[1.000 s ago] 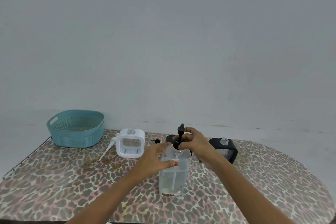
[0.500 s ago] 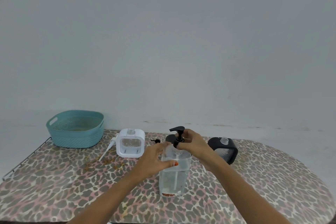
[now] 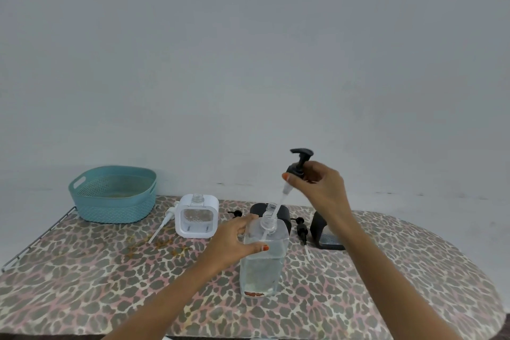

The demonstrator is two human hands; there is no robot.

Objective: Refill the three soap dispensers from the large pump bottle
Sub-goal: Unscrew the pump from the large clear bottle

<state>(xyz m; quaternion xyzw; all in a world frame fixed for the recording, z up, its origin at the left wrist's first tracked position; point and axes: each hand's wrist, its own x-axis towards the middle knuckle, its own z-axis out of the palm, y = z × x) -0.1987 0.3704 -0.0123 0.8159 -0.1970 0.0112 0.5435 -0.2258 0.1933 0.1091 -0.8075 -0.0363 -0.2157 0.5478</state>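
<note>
The large clear pump bottle (image 3: 262, 265) stands upright near the table's middle, its neck uncovered. My left hand (image 3: 234, 237) grips its shoulder. My right hand (image 3: 317, 188) pinches the black pump head (image 3: 299, 163) and holds it above the neck, the clear dip tube still reaching down into the bottle. A white square dispenser (image 3: 197, 215) stands open-necked to the left. A black dispenser (image 3: 284, 214) stands behind the bottle. Another black dispenser (image 3: 323, 232) is partly hidden by my right forearm.
A teal basket (image 3: 113, 193) sits at the back left. A white pump with tube (image 3: 162, 222) lies beside the white dispenser. Two small black pumps (image 3: 236, 213) (image 3: 302, 230) lie on the leopard-print tablecloth (image 3: 110, 284). A grey wall stands close behind.
My right hand has lifted the black pump head up out of the large bottle, drawing the tube upward. My left hand has kept its grip on the bottle.
</note>
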